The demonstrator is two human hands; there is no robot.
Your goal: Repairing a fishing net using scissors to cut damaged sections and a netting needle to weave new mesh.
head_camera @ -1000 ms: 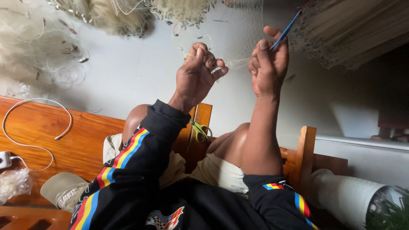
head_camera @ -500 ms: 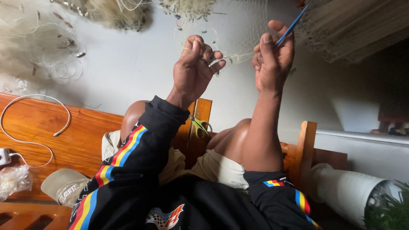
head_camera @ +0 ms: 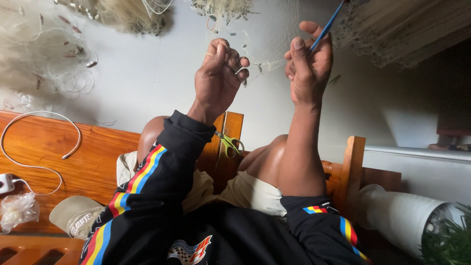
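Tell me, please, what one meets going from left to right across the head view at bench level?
plastic bag → cap → scissors → white pipe → green plant

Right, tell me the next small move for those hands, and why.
Probably pass the blue netting needle in the right hand through the mesh that the left hand pinches: the fishing net is stretched between them, needle tip raised above it.

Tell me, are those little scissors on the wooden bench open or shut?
Shut, as far as it shows. The scissors lie between the knees with green handles side by side and the blades together, partly hidden by the left sleeve.
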